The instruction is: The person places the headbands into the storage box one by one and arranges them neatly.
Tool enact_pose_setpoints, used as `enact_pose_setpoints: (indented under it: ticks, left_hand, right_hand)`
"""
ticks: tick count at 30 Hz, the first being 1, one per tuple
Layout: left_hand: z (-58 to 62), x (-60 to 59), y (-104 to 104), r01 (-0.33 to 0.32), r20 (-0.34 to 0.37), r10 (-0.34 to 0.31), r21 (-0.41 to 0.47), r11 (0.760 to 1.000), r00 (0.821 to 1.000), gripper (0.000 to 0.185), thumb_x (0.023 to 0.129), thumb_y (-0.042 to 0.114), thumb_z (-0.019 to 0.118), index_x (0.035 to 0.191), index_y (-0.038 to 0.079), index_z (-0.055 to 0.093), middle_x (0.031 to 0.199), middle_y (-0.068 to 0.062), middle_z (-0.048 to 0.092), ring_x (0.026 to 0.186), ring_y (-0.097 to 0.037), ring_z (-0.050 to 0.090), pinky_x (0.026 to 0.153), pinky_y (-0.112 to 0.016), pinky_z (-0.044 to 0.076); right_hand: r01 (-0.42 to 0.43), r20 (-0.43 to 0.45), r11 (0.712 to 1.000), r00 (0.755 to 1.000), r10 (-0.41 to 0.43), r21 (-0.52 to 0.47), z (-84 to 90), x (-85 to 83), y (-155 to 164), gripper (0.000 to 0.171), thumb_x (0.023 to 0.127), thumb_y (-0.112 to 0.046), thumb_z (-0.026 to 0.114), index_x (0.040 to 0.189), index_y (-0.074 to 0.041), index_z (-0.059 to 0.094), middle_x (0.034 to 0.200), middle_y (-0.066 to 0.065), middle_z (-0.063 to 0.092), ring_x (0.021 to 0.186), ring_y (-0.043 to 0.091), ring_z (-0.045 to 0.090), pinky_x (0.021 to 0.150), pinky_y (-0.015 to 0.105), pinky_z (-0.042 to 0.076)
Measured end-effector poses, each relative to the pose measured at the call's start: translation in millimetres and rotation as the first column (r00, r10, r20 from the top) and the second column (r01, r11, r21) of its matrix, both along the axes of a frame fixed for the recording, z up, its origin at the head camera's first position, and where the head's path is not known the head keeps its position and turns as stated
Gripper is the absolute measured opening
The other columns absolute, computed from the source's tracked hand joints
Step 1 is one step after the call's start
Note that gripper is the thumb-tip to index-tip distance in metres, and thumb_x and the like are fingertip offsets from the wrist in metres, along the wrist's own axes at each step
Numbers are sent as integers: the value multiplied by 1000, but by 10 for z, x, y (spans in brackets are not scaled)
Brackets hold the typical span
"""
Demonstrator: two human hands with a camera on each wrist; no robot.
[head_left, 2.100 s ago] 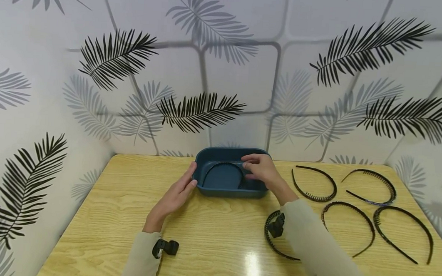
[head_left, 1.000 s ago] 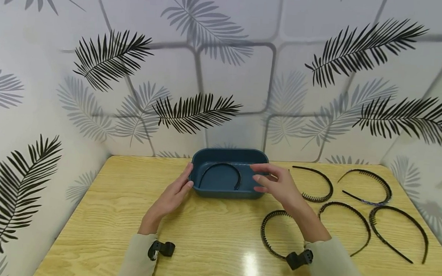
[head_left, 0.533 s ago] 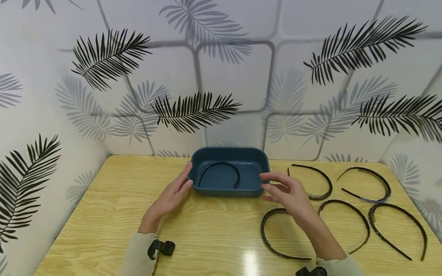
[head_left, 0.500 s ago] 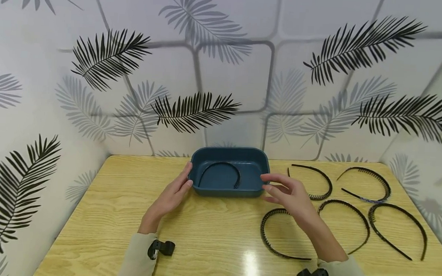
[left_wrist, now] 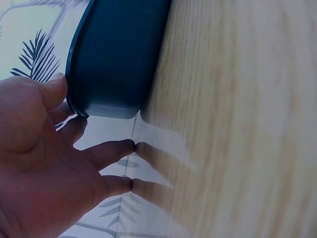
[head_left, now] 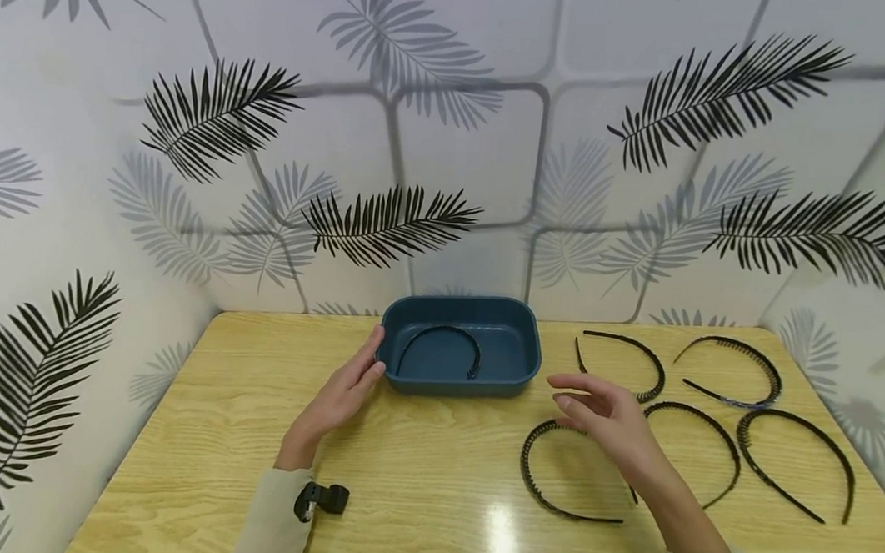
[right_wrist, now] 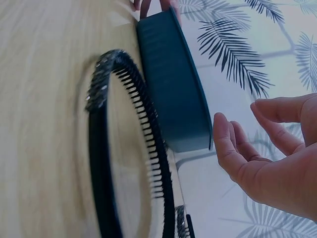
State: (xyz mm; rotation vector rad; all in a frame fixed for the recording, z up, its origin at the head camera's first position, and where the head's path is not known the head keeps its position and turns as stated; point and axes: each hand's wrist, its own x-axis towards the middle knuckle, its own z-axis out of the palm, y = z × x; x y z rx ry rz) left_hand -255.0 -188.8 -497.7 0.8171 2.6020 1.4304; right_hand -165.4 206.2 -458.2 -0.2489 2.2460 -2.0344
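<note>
A dark blue rectangular box [head_left: 459, 388] stands near the back of the table, with one black toothed headband [head_left: 475, 362] lying inside its left part. My left hand [head_left: 340, 395] rests at the box's left end, thumb and fingertips against the rim; in the left wrist view its lower fingertips [left_wrist: 126, 147] touch the table. My right hand [head_left: 609, 423] hovers, holding nothing, to the right of the box, fingers loosely bent. Below it lies another black headband [head_left: 526, 465], partly covered by the hand. The right wrist view shows a black toothed headband [right_wrist: 99, 148] up close, with a glittery end.
Several more headbands lie on the wooden table [head_left: 416, 492] at the right, including one near the back [head_left: 661, 367], one with a bluish part [head_left: 778, 382] and one at the far right [head_left: 846, 460]. A leaf-patterned wall [head_left: 478, 161] rises directly behind the table and box.
My right hand has left the inside of the box and moved right and toward me, over the table. The headband stays in the box. My left hand keeps its place at the box's left end.
</note>
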Motion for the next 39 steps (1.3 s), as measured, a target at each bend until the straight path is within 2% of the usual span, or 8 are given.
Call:
enact_pose_setpoints:
  ticks: [6, 14, 16, 21, 24, 30, 36, 39]
  left_hand:
    - [-24, -8, 4, 9, 0, -9, 2, 1000, 1000, 59, 114, 13, 38, 163, -2, 10, 170, -16, 4, 156, -35, 6, 123, -54, 13]
    - [-19, 12, 4, 3, -22, -3, 10, 1000, 1000, 58, 114, 14, 38, 163, -3, 11, 170, -21, 5, 156, -38, 7, 122, -53, 14]
    - [-20, 14, 6, 4, -29, -4, 11, 1000, 1000, 58, 114, 15, 37, 163, -3, 11, 169, -23, 6, 155, -39, 8, 122, -54, 15]
    - [-25, 6, 4, 10, -18, -9, 13, 1000, 1000, 59, 114, 15, 38, 163, -4, 11, 169, -24, 5, 155, -38, 7, 122, -53, 16]
    - [-20, -1, 0, 2, -8, -2, 4, 1000, 1000, 59, 114, 16, 38, 163, -2, 10, 170, -21, 5, 156, -36, 8, 122, -51, 17]
    - [-9, -2, 7, -11, 12, 11, -7, 1000, 1000, 61, 114, 19, 39, 164, 2, 9, 171, -17, 5, 157, -31, 8, 123, -50, 15]
    - [-14, 13, 1, -11, 27, 12, -3, 1000, 1000, 60, 114, 19, 38, 165, 3, 10, 171, -15, 5, 157, -31, 8, 123, -50, 16]
    - [-20, 4, 1, -9, 25, 9, 5, 1000, 1000, 59, 114, 18, 39, 165, 4, 11, 171, -16, 6, 157, -32, 8, 123, -40, 17]
  right_hand:
    - [37, -14, 999, 999, -37, 2, -63, 69, 100, 42, 104, -16, 64, 138, 9, 59, 143, 26, 55, 111, 8, 68, 90, 39, 59]
    - [70, -39, 998, 997, -69, 3, -115, 110, 234, 39, 103, -14, 65, 135, 9, 61, 135, 7, 65, 111, 6, 67, 87, 36, 60]
    - [79, -45, 997, 996, -79, 12, -144, 104, 252, 39, 103, -14, 65, 134, 8, 62, 135, 7, 65, 110, 5, 67, 86, 35, 60]
    - [103, -93, 993, 991, -97, 62, -234, 66, 288, 34, 103, -10, 64, 132, 8, 64, 138, 18, 60, 111, 5, 67, 86, 32, 60]
    - [127, -123, 985, 986, -113, 114, -273, 55, 310, 32, 103, -10, 65, 131, 5, 66, 139, 23, 59, 112, 10, 67, 86, 28, 58]
    - [149, -118, 971, 985, -129, 186, -315, 44, 352, 30, 102, -7, 65, 130, 3, 67, 137, 22, 61, 116, 22, 65, 88, 22, 55]
    - [98, -122, 964, 990, -69, 246, -368, 7, 392, 28, 99, -2, 67, 127, 3, 69, 132, 21, 64, 118, 36, 62, 88, 25, 55]
    - [64, -125, 963, 992, -32, 260, -387, -3, 411, 29, 97, 0, 68, 126, 3, 69, 130, 22, 65, 119, 43, 60, 87, 28, 56]
